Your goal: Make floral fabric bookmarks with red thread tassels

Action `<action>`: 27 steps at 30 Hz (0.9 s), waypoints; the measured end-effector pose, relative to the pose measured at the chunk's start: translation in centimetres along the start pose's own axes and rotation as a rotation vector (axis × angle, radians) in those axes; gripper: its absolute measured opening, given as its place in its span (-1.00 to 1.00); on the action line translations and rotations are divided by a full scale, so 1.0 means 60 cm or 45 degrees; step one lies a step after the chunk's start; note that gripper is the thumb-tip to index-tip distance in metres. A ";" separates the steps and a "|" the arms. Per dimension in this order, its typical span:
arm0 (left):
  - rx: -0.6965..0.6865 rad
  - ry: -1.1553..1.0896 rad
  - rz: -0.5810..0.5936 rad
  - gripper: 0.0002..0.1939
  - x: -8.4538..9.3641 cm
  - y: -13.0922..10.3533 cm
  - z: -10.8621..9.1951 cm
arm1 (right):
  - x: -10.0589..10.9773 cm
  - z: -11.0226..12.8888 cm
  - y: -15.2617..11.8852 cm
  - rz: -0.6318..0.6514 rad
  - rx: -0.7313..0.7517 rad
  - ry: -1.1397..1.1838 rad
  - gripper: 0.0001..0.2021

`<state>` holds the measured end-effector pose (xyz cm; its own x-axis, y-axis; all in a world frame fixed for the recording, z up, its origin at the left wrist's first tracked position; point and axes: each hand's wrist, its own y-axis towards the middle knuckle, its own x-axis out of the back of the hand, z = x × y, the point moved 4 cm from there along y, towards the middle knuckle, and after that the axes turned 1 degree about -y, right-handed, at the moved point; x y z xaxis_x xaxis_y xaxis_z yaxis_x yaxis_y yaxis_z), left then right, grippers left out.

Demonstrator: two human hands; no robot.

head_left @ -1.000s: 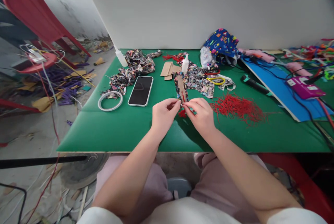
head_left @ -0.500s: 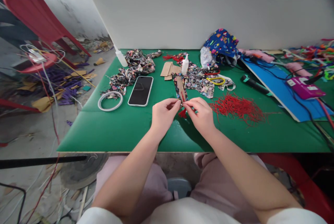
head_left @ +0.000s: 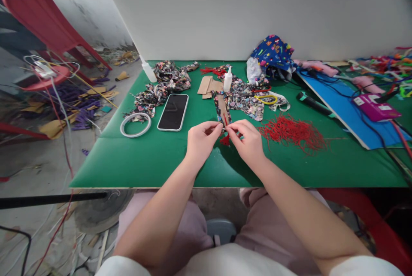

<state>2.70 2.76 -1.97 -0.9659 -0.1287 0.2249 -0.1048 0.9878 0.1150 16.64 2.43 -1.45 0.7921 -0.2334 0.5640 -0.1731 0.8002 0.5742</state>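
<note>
A narrow cardboard strip edged with dark floral fabric [head_left: 222, 106] points away from me over the green table. My left hand [head_left: 203, 138] pinches its near end from the left. On the other side my right hand [head_left: 246, 138] pinches the same end, fingertips almost touching those of the left. A red tassel [head_left: 225, 140] hangs out below the fingertips, and its cord lies along the cardboard. The fingers hide the strip's tip. To the right is a heap of red cords [head_left: 292, 134]. Beyond the strip lie floral fabric [head_left: 247, 106] and yellow-handled scissors [head_left: 266, 98].
At left are a phone [head_left: 174, 113], a tape roll [head_left: 136, 125], bunched floral fabric [head_left: 170, 78] and a white bottle [head_left: 148, 71]. Another bottle [head_left: 227, 81] stands by cardboard pieces [head_left: 207, 86]. A cutter [head_left: 315, 104], blue board [head_left: 341, 108] and purple box [head_left: 375, 107] are at right.
</note>
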 end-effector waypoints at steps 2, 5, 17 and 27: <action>0.021 -0.022 0.004 -0.77 -0.001 0.000 0.001 | 0.000 -0.001 0.000 0.003 -0.009 0.009 -0.84; 0.047 -0.047 0.013 -0.77 -0.002 0.000 0.001 | -0.001 -0.001 0.000 0.011 -0.023 0.020 -0.84; 0.097 -0.283 -0.033 -0.77 0.003 0.004 -0.002 | 0.008 -0.020 -0.003 -0.177 -0.403 0.369 -0.87; 0.072 -0.306 0.102 -0.66 -0.014 0.000 -0.001 | 0.000 -0.026 -0.003 -0.146 -0.442 0.565 -0.84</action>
<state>3.51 2.89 -2.13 -0.9995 -0.0321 -0.0061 -0.0324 0.9982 0.0504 17.57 3.14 -2.45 0.9772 -0.1352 0.1637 0.0714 0.9353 0.3465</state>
